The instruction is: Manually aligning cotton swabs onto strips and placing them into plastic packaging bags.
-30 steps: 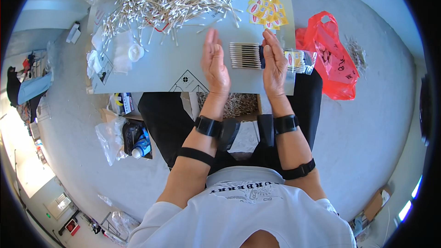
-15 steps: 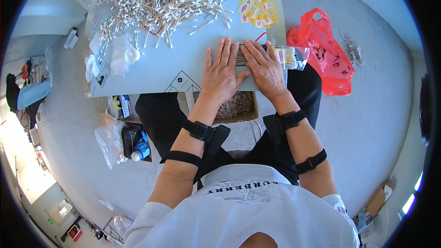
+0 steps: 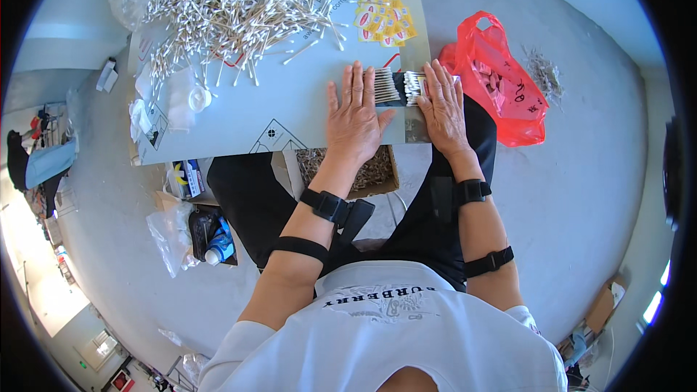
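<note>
My left hand (image 3: 356, 116) lies flat near the table's front edge, fingers stretched forward. Against its fingers is a row of cotton swabs (image 3: 385, 86), with thin shafts showing side by side. My right hand (image 3: 445, 112) rests flat at the table's right edge, fingers together and extended. Beneath and beside its fingers, white swab tips (image 3: 412, 89) show in a bundle, with a bit of yellow next to them. A dark strip (image 3: 398, 81) separates the shafts from these tips. What lies under both palms is hidden.
A large heap of loose cotton swabs (image 3: 239, 11) covers the table's far left. Yellow cards (image 3: 385, 18) lie at the far right. A round white lid-like piece (image 3: 199, 99) sits left. A red plastic bag (image 3: 508, 94) stands right of the table; a cardboard box (image 3: 377, 181) sits below its edge.
My right hand has moved right, away from my left hand, and a gap now shows between them. The clear packet's end seen earlier is now covered. The whole view has shifted slightly.
</note>
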